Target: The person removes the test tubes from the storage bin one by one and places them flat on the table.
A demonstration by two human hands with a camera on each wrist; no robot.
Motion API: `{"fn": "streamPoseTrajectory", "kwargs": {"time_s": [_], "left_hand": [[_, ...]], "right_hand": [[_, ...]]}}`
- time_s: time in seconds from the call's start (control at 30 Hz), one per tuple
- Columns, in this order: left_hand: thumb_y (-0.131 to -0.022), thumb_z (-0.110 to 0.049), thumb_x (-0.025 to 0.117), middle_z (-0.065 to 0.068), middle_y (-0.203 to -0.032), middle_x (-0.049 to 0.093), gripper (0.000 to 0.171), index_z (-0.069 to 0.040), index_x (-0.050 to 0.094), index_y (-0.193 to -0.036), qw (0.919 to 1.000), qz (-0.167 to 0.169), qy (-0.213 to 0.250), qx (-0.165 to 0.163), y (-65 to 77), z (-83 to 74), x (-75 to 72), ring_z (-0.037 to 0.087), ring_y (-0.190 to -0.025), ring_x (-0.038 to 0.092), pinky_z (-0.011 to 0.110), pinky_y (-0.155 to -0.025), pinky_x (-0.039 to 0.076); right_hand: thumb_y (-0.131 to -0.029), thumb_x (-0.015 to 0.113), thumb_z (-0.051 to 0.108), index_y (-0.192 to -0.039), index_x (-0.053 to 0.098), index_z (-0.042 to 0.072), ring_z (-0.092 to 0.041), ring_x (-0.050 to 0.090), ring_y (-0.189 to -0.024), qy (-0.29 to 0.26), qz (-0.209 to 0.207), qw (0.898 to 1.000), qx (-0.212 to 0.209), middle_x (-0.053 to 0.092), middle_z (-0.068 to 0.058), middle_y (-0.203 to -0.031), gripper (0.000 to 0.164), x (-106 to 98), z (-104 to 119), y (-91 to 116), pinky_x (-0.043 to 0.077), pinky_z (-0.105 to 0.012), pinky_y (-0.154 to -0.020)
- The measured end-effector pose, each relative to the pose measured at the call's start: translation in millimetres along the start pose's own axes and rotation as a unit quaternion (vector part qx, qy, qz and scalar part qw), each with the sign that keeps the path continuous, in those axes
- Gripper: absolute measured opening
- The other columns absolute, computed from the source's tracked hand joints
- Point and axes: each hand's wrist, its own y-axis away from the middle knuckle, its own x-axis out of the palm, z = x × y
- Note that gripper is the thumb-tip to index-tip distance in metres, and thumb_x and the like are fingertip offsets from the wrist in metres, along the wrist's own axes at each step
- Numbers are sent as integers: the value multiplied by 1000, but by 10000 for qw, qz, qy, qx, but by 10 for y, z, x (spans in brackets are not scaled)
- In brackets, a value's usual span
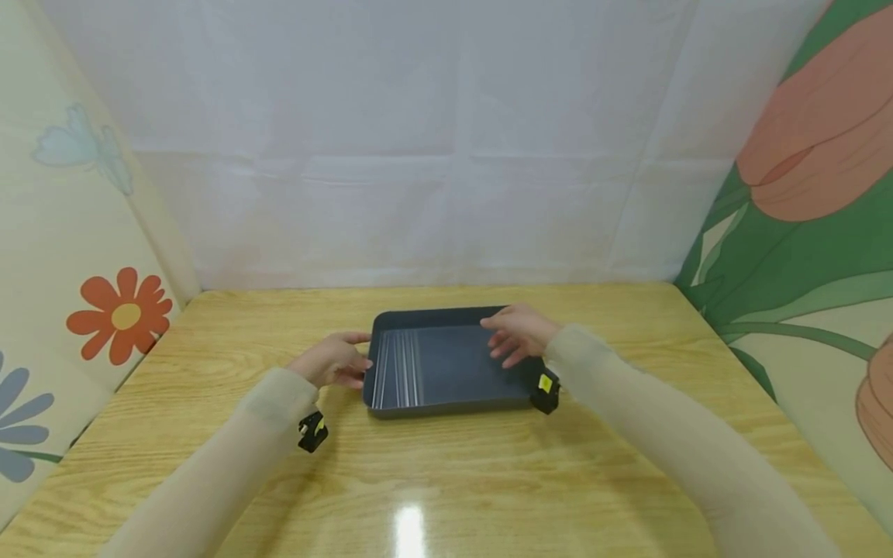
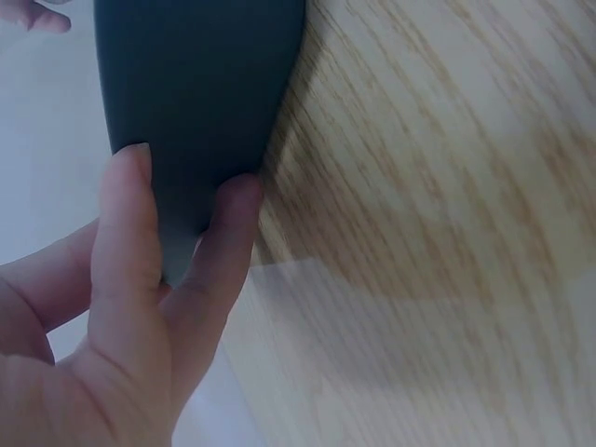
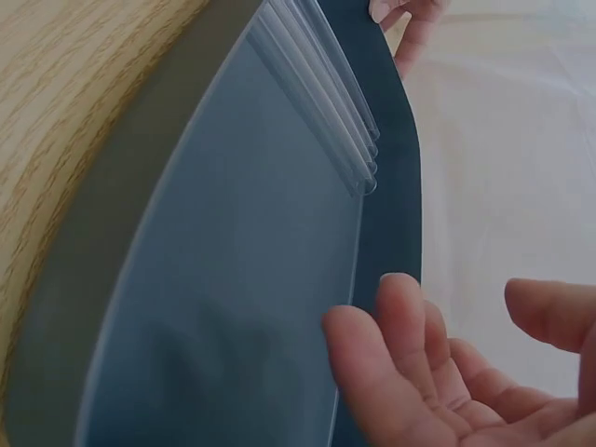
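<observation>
A dark grey rectangular tray (image 1: 460, 364) lies on the table. Inside it, along the left side, several clear thin tubes (image 1: 401, 368) lie side by side; the right wrist view shows the rounded ends of these tubes (image 3: 321, 102). My left hand (image 1: 336, 359) is at the tray's left end, and its fingertips touch the outside of the wall (image 2: 200, 84) in the left wrist view. Over the right part of the tray hovers my right hand (image 1: 519, 333), fingers loosely spread and holding nothing. Its thumb stands apart from the fingers in the right wrist view.
The wood-grain table (image 1: 446, 465) reaches back to a white cloth backdrop (image 1: 446, 155). Flower-printed panels stand at the left (image 1: 84, 232) and right (image 1: 802, 232). A small black device (image 1: 313, 431) is strapped beneath the left wrist, another (image 1: 546, 390) beneath the right.
</observation>
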Motion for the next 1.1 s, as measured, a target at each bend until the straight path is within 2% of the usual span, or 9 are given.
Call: {"fn": "streamPoseTrajectory", "kwargs": {"time_s": [0.1,0.33,0.63,0.87,1.1], "left_hand": [[-92,13,47,29,-124,48,69,2,17,-153,10000,-10,1,-17,1,2,-1,16,-72,58,23,-58,56],[-92,13,48,33,-132,45,70,1,17,-153,9999,-63,30,-85,-7,6,2,16,-70,58,23,-58,56],[-92,13,48,33,-132,45,70,1,17,-154,9999,-42,27,-90,-3,-1,9,15,-68,57,22,-58,56],[-92,13,48,32,-131,46,70,1,16,-154,10000,-14,29,-79,-15,-5,13,16,-69,58,23,-58,56],[-91,14,48,29,-124,51,71,1,16,-154,9999,-35,64,-90,-27,-1,9,16,-69,58,23,-58,56]], "right_hand": [[-101,54,22,-140,42,-5,-18,62,-65,-12,27,10000,11,61,-15,-91,49,14,2,-19,57,-35,-53],[-100,54,21,-140,40,-4,-19,63,-68,-50,188,9998,63,60,-19,-100,49,58,28,-52,57,-35,-53],[-100,55,23,-143,38,-2,-20,63,-72,107,309,9994,138,56,-27,-121,53,138,101,-103,59,-37,-58],[-99,57,22,-138,45,-1,-22,63,-76,516,469,9974,161,57,-27,-123,47,187,150,-134,59,-38,-59],[-98,58,21,-138,43,-1,-29,64,-90,793,643,9946,172,55,-28,-127,48,262,209,-200,59,-46,-72]]}}
